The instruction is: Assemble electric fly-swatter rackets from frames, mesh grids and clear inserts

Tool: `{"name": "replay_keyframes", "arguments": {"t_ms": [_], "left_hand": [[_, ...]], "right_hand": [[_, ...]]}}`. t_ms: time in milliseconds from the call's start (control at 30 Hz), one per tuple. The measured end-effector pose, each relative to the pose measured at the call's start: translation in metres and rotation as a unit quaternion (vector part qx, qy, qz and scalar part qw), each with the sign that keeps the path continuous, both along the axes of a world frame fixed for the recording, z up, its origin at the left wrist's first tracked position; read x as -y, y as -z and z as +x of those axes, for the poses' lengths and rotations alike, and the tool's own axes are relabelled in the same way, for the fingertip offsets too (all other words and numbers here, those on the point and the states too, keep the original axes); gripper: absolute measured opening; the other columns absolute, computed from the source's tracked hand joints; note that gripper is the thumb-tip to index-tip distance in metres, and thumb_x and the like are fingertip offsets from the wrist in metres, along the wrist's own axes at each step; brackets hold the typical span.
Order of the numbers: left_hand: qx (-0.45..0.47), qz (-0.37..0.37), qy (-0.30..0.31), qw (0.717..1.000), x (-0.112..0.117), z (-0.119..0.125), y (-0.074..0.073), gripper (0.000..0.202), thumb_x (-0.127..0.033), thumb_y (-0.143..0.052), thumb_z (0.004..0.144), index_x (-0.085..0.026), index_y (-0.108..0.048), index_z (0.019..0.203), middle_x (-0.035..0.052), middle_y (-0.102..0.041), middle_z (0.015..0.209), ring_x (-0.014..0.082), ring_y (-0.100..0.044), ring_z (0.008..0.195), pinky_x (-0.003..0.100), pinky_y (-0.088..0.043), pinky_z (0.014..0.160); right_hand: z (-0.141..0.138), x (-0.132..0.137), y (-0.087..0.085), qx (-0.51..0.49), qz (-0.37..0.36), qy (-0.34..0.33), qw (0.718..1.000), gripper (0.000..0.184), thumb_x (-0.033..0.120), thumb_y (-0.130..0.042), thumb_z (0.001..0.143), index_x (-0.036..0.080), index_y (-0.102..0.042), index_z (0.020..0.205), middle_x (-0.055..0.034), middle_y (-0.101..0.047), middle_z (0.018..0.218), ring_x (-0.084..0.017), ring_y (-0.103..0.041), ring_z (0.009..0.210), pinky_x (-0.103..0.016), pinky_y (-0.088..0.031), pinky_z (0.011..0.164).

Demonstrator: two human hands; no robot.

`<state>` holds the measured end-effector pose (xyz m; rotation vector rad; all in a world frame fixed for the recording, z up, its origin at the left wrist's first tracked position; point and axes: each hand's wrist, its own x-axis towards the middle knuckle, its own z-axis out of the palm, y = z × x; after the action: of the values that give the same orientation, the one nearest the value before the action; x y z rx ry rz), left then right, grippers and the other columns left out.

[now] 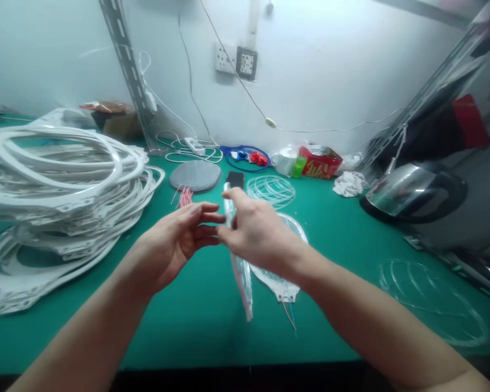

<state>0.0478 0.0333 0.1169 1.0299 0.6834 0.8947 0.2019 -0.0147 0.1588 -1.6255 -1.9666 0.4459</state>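
Observation:
Edge-on in front of me stands a white racket-shaped frame [242,283], tilted over the table. My right hand [255,226] grips its upper part between thumb and fingers. My left hand [185,234] is at the frame's left side, fingers spread and slightly curved; whether the fingertips touch it I cannot tell. Partly hidden behind my right hand lies a white racket head with mesh [280,286], with a thin red and a blue wire at its lower end. Just beyond the hands are a dark rectangular object [234,178] and a clear ribbed oval piece [271,190].
White racket frames [65,185] are piled at the left. A grey round stack [196,175] and pink wires [185,197] lie ahead. Along the back are a red box [320,162] and a white cloth [349,184]. A kettle [408,190] and another clear oval piece [433,302] are at the right.

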Motion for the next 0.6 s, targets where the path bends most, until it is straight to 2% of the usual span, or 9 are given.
{"name": "replay_keyframes", "arguments": {"t_ms": [100,200,267,300,367,433,467,600], "left_hand": [[-0.068,0.015,-0.011,0.998,-0.009,0.010,0.011,0.030,-0.041,-0.064,0.073,-0.020,-0.065,0.095,0.0061,-0.069,0.092,0.0216,-0.065,0.082,0.032,-0.053,0.072],[-0.142,-0.014,-0.100,0.985,-0.019,0.016,0.030,0.030,-0.035,-0.067,0.071,-0.021,-0.062,0.097,0.0029,-0.066,0.091,0.0152,-0.063,0.075,0.025,-0.052,0.065],[-0.174,-0.063,-0.138,0.973,-0.023,0.024,0.041,0.030,-0.031,-0.067,0.071,-0.021,-0.061,0.098,0.0023,-0.065,0.089,0.0127,-0.062,0.071,0.022,-0.050,0.060],[-0.180,-0.092,-0.125,0.971,-0.025,0.030,0.046,0.029,-0.031,-0.066,0.072,-0.020,-0.060,0.099,0.0029,-0.065,0.089,0.0130,-0.062,0.072,0.023,-0.050,0.059],[-0.167,-0.142,-0.047,0.974,-0.027,0.044,0.052,0.029,-0.036,-0.062,0.075,-0.018,-0.060,0.098,0.0051,-0.066,0.088,0.0155,-0.063,0.074,0.026,-0.052,0.060],[-0.147,-0.162,0.028,0.975,-0.029,0.061,0.055,0.027,-0.036,-0.061,0.077,-0.017,-0.061,0.096,0.0062,-0.066,0.084,0.0165,-0.063,0.073,0.028,-0.053,0.061],[-0.143,-0.160,0.043,0.976,-0.029,0.068,0.057,0.025,-0.032,-0.063,0.076,-0.016,-0.062,0.095,0.0058,-0.067,0.081,0.0155,-0.063,0.070,0.028,-0.053,0.061],[-0.163,-0.150,0.026,0.975,-0.036,0.094,0.064,0.021,-0.012,-0.068,0.068,-0.014,-0.062,0.089,0.0044,-0.067,0.075,0.0124,-0.063,0.061,0.024,-0.053,0.057]], "right_hand": [[0.038,0.000,-0.002,-0.024,0.007,0.082,0.996,0.044,0.018,-0.052,0.078,0.014,-0.048,0.122,-0.0044,-0.060,0.075,-0.014,-0.055,0.061,-0.024,-0.042,0.052],[0.083,0.004,0.006,-0.122,-0.012,0.138,0.983,0.046,0.019,-0.054,0.078,0.014,-0.048,0.123,-0.0029,-0.059,0.071,-0.012,-0.054,0.056,-0.023,-0.042,0.049],[0.111,0.009,0.019,-0.222,-0.032,0.160,0.961,0.051,0.021,-0.058,0.077,0.013,-0.044,0.126,-0.0025,-0.060,0.072,-0.013,-0.055,0.057,-0.024,-0.045,0.049],[0.123,0.011,0.028,-0.272,-0.041,0.168,0.947,0.054,0.022,-0.059,0.076,0.013,-0.043,0.126,-0.0026,-0.060,0.073,-0.013,-0.057,0.058,-0.024,-0.046,0.050],[0.142,0.017,0.048,-0.357,-0.059,0.181,0.914,0.057,0.023,-0.062,0.074,0.013,-0.041,0.126,-0.0026,-0.061,0.075,-0.014,-0.059,0.061,-0.024,-0.047,0.051],[0.156,0.023,0.068,-0.414,-0.077,0.201,0.885,0.057,0.023,-0.065,0.072,0.013,-0.042,0.124,-0.0027,-0.062,0.076,-0.014,-0.060,0.062,-0.024,-0.048,0.051],[0.161,0.026,0.078,-0.432,-0.088,0.212,0.872,0.055,0.023,-0.066,0.072,0.013,-0.044,0.121,-0.0030,-0.062,0.077,-0.014,-0.061,0.062,-0.024,-0.048,0.051],[0.176,0.034,0.108,-0.467,-0.128,0.254,0.837,0.040,0.019,-0.065,0.071,0.013,-0.052,0.109,-0.0046,-0.065,0.080,-0.014,-0.062,0.062,-0.024,-0.049,0.052]]}}
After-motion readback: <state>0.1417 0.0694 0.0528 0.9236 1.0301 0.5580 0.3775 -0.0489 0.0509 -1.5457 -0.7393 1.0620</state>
